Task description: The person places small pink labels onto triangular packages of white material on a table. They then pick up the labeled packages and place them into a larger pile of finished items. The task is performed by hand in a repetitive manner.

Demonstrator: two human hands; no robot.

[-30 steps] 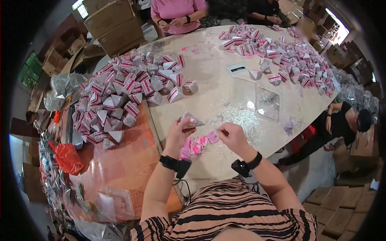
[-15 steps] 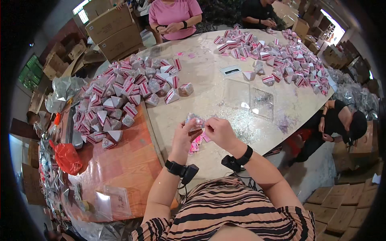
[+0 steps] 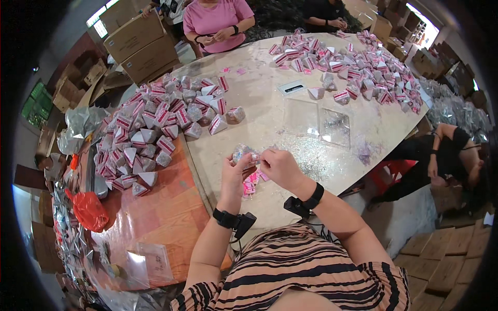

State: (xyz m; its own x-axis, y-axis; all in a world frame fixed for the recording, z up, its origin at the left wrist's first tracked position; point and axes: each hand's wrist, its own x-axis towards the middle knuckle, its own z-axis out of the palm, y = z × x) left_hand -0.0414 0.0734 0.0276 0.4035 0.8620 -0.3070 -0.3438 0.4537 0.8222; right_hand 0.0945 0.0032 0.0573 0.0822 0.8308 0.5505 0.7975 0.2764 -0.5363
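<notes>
One glittery piece (image 3: 241, 150) sits gripped in the left hand (image 3: 233, 172), beside the bunched right hand (image 3: 280, 167), whose hold is hidden.

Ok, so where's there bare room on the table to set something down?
Two patches look open: the reddish wood-patterned top, between the left pyramid pile, red bag and clear sheet; and the pale tabletop between that pile and the clear trays. It's crowded at both piles, and where pink slips lie by your left hand.
</notes>
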